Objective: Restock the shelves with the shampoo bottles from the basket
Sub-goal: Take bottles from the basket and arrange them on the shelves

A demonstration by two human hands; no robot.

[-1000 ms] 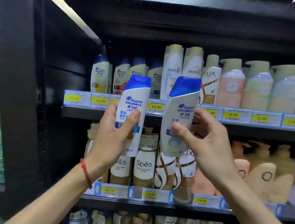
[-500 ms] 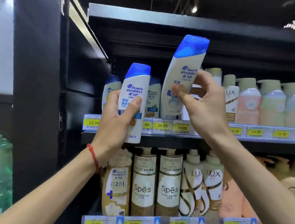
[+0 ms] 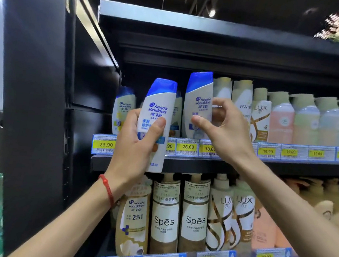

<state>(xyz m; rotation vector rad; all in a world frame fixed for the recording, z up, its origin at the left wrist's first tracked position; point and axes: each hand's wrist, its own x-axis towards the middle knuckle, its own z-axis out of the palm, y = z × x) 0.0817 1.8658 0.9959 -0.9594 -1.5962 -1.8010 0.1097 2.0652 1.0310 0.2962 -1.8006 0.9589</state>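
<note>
The step in hand looks like placing: one white shampoo bottle with a blue cap [image 3: 197,104] stands upright on the upper shelf [image 3: 287,164], at the front of its row, above the 26.00 and 18.00 price tags [image 3: 187,147]. The right hand [image 3: 225,132] is just at it, thumb and fingers spread around the lower label; whether the thumb touches the bottle or has just come off cannot be told, so the grip reads as wide and loosening, not clamped.

The left hand [image 3: 136,145] holds a second blue-capped bottle [image 3: 156,124] firmly, fingers wrapped behind and thumb pressed across the front label. This bottle is upright, tilted a little to the right, in the air in front of the shelf edge, its base hanging below the tag strip. Behind it other bottles of the same brand [image 3: 123,110] stand further back at the left end of the shelf. The basket is not in view.

Next, probably, the held bottle must rise over the tag rail and go into the gap left of the placed one, without knocking its neighbours over
</note>
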